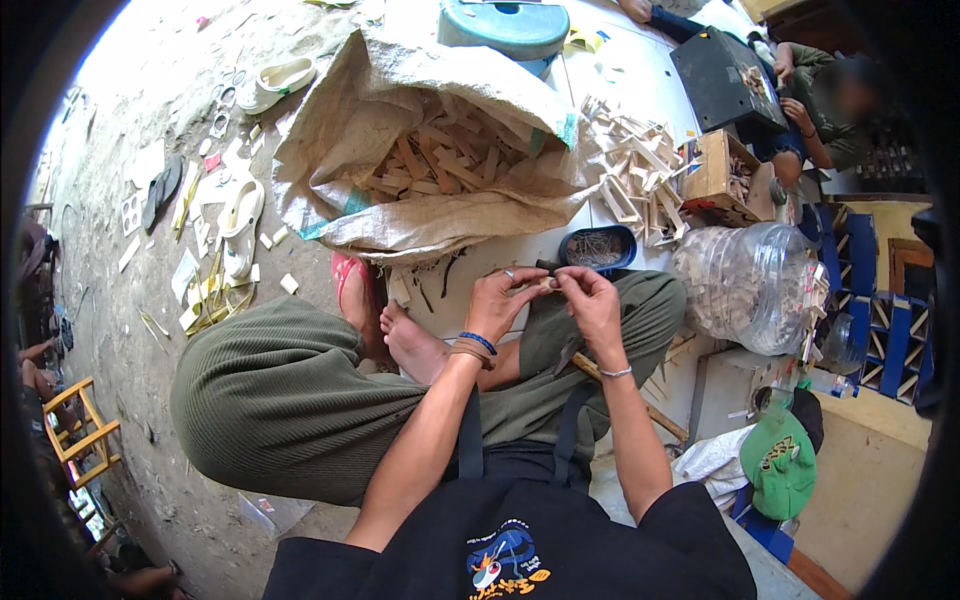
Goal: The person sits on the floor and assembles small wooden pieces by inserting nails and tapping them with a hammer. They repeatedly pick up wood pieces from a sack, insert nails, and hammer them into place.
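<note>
My left hand [494, 304] and my right hand [592, 305] meet above my crossed legs, fingers pinched together. Between the fingertips is a small pale wooden piece [547, 284], mostly covered by them. A short dark object [547, 265] shows just beyond the left fingertips; I cannot make out its kind. Just past my right hand, a dark blue tub [628, 262] holds many thin nails [597, 246]. A hammer [640, 404] with a wooden handle rests by my right thigh, its dark head near my right wrist.
Ahead lies an open woven sack [330, 165] of wood offcuts [440, 160]. Right of it are a pile of pale wood strips [640, 170], a wooden box [708, 180] and a clear plastic jar [745, 285]. A green cap [780, 465] lies at right. Another person [840, 100] sits at far right.
</note>
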`<act>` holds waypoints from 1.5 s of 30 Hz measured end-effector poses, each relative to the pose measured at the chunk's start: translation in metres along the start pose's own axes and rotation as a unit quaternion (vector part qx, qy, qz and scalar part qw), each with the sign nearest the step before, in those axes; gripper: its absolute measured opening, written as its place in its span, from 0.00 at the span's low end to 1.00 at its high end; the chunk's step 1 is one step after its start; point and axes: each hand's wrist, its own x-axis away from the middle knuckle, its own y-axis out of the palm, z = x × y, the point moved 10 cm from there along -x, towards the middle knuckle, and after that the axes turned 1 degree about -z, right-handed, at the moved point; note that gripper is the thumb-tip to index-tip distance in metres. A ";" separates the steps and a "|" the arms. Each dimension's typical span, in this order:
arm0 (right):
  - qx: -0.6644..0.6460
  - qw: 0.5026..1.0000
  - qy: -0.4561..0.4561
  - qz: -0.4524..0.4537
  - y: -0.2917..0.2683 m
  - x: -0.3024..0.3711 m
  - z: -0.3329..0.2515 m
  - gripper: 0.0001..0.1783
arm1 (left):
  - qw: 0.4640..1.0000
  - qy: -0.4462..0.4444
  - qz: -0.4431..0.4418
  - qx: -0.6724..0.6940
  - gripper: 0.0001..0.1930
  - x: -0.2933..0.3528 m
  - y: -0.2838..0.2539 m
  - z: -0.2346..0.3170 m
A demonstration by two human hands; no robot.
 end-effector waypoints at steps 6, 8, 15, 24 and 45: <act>0.117 0.983 -0.132 0.050 0.014 0.012 -0.031 0.10 | 1.000 0.006 0.004 -0.009 0.13 0.001 -0.001 0.004; 0.244 0.947 -0.201 0.065 0.015 0.018 -0.049 0.10 | 1.000 0.005 0.003 -0.007 0.13 0.001 -0.001 0.005; 0.287 0.924 -0.243 0.072 0.017 0.020 -0.060 0.08 | 1.000 0.009 0.012 -0.023 0.13 0.001 -0.003 0.004; 0.327 0.904 -0.269 0.056 0.019 0.025 -0.065 0.07 | 1.000 0.005 0.010 -0.021 0.13 0.000 -0.003 0.002; 0.418 0.872 -0.211 0.141 -0.063 -0.012 -0.049 0.09 | 1.000 -0.004 0.004 -0.016 0.15 0.000 -0.001 0.001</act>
